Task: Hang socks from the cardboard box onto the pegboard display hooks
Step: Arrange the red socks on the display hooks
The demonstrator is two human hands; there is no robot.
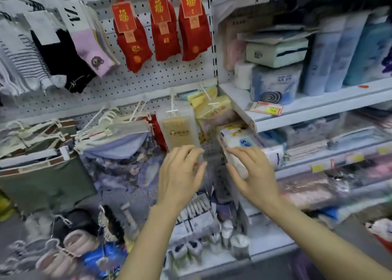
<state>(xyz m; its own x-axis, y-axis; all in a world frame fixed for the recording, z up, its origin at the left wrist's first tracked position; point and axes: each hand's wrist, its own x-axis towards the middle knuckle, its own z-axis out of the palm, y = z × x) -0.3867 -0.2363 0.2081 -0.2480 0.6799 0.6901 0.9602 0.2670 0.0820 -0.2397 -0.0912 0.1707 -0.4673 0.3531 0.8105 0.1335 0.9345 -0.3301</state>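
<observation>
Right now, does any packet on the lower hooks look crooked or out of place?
Yes. The white and blue packet beside the shelf edge lies tilted, not hanging straight like the tan packet. The right hand touches it.

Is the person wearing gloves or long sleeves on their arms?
No. Both hands, the left hand and the right hand, are bare, with no gloves. Both forearms are bare too, with no sleeve in view. I see no rings, watch or bracelet.
</observation>
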